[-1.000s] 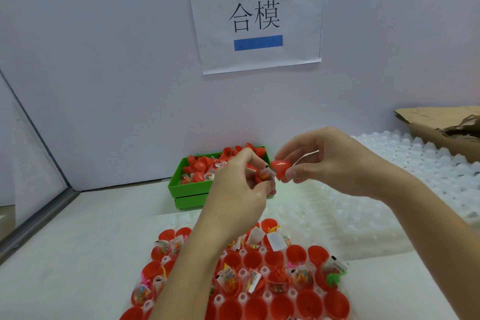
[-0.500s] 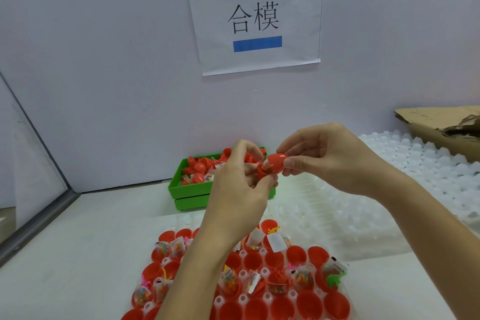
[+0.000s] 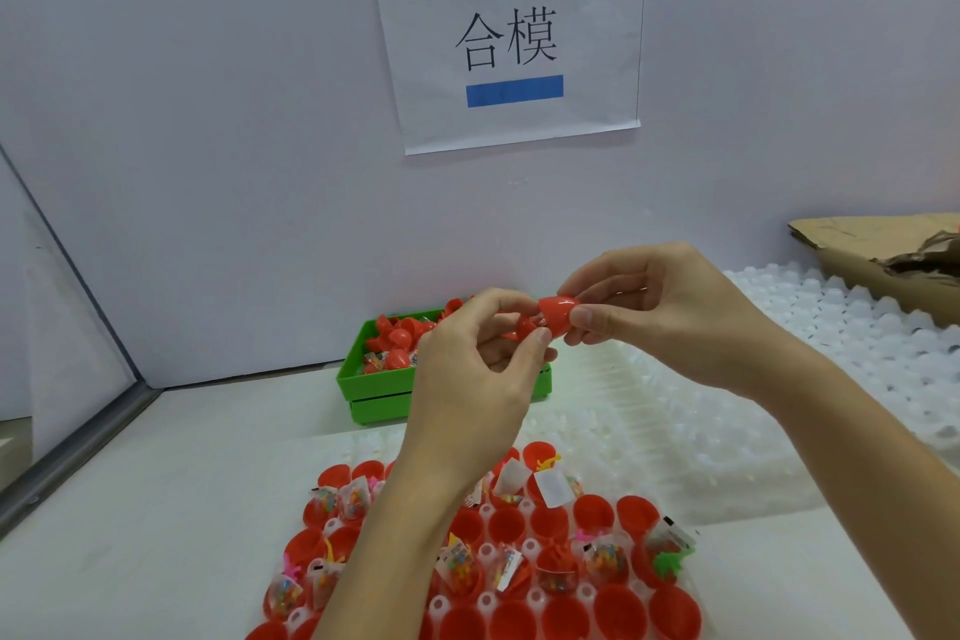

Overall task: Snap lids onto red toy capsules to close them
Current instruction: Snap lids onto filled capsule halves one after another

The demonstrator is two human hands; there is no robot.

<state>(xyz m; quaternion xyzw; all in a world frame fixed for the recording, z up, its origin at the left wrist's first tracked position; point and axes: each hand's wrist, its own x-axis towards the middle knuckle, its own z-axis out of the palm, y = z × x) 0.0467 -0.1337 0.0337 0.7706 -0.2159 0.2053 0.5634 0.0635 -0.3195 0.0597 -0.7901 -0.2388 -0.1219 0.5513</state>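
Both hands raised above the bench, meeting mid-air in front of the green bin.

Right hand: thumb and fingers pinch a smooth, glossy red lid, a rounded dome of hard plastic, its open rim facing left.

Left hand: fingers curled, grip clamped on the red capsule. Only a sliver of it shows between fingertip and thumb. Lid and capsule touch at the rims; whether the seam is fully seated I cannot tell, fingers cover it.

Green bin: boxy moulded plastic, ribbed side, heaped with loose red shells and small clear packets.

Near edge: a white tray of round pockets, thin formed plastic, carrying rows of open red cups. Some cups hold crinkled clear packets of coloured bits; others are bare inside, shiny.

Right of the hands: more white trays, bumpy and translucent, stacked or overlapped. Beyond them, torn brown cardboard, matte.

Back wall: flat pale panel with a paper sign, printed characters, blue tape strips.
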